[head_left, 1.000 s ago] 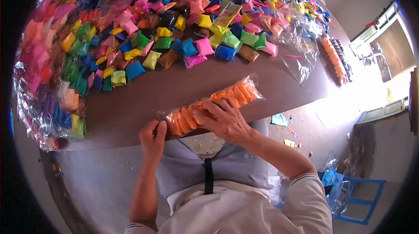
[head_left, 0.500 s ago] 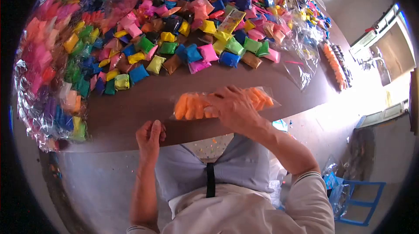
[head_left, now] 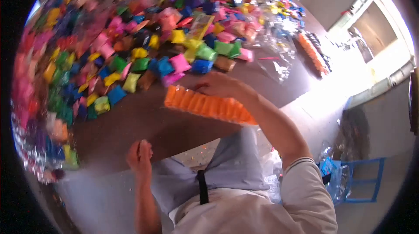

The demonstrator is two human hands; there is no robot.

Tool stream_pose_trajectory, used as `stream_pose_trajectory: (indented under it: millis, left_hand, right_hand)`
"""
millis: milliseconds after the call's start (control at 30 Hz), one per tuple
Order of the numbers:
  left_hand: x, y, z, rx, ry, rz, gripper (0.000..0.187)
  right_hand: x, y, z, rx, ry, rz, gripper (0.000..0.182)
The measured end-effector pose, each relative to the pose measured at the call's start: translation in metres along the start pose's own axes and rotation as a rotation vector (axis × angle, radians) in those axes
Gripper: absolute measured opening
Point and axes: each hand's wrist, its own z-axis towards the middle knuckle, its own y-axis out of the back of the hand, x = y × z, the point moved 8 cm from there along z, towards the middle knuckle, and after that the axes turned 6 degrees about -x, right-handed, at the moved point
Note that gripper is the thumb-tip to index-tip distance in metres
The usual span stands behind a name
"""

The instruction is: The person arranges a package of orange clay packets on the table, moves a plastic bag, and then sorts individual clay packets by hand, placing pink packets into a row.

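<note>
Presently right hand clamped on the clear plastic sleeve of orange packets, held just over the brown table, centre frame. Left hand at 7 o'clock, fingers curled together, holding nothing visible. Heap of multicoloured small packets at 11 o'clock.

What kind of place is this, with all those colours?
Probably a small packing workshop, perhaps home-run. A brown wooden table is heaped with small bright plastic sachets, the right hand holds a clear sleeve of orange sachets, and empty clear bags lie nearby.
</note>
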Motion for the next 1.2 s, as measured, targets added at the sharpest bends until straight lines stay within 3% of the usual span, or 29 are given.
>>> stream_pose_trajectory:
  millis: [67, 133, 233, 333, 433, 500, 567, 633, 667, 733, 800, 900, 1000, 1100, 1200]
  left_hand:
    - [-0.005, -0.005, 0.001, 0.014, -0.030, 0.033, 0.033]
    - [-0.002, -0.003, 0.003, 0.027, -0.082, 0.104, 0.033]
    - [-0.008, -0.005, 0.002, 0.021, -0.172, 0.074, 0.032]
    - [-0.011, -0.011, 0.002, 0.007, -0.239, 0.114, 0.032]
    - [-0.016, -0.012, -0.003, -0.080, -0.342, 0.295, 0.032]
    - [-0.020, -0.013, -0.003, -0.052, -0.365, 0.361, 0.033]
    - [-0.020, -0.012, -0.003, -0.051, -0.340, 0.359, 0.033]
    - [-0.015, -0.015, -0.003, -0.074, -0.274, 0.283, 0.034]
    - [-0.014, -0.015, -0.003, -0.076, -0.305, 0.327, 0.034]
    - [-0.011, -0.014, -0.002, -0.078, -0.363, 0.414, 0.034]
    - [-0.021, -0.018, -0.004, -0.103, -0.417, 0.491, 0.034]
    - [-0.029, -0.022, -0.007, -0.125, -0.472, 0.507, 0.033]
    - [-0.025, -0.021, -0.007, -0.156, -0.493, 0.471, 0.033]
    - [-0.023, -0.019, -0.007, -0.143, -0.466, 0.495, 0.032]
    - [-0.021, -0.019, -0.007, -0.118, -0.439, 0.518, 0.030]
  right_hand:
    - [0.000, 0.013, -0.004, -0.095, -0.037, -0.050, 0.029]
    - [0.000, 0.026, -0.009, -0.019, -0.369, -0.187, 0.038]
    - [0.054, 0.029, -0.036, -0.326, -0.051, -0.310, 0.044]
    - [0.058, 0.003, -0.050, -0.308, -0.080, -0.158, 0.046]
    - [0.052, 0.018, -0.060, -0.363, -0.074, -0.218, 0.049]
    - [0.030, 0.065, -0.079, -0.685, -0.093, -0.240, 0.046]
    - [0.004, 0.124, -0.122, -1.011, -0.345, -0.388, 0.044]
    - [-0.056, 0.162, -0.159, -1.103, -0.691, -0.359, 0.075]
    - [-0.083, 0.175, -0.177, -1.185, -0.766, -0.504, 0.085]
    - [-0.136, 0.196, -0.206, -1.223, -0.849, -0.419, 0.099]
    - [-0.173, 0.197, -0.223, -1.139, -0.977, -0.070, 0.112]
    - [-0.191, 0.197, -0.227, -1.143, -1.072, 0.014, 0.114]
    - [-0.196, 0.196, -0.217, -1.028, -1.115, 0.063, 0.113]
    - [-0.213, 0.194, -0.207, -1.056, -1.012, 0.182, 0.108]
    - [-0.217, 0.202, -0.193, -1.168, -0.913, 0.086, 0.093]
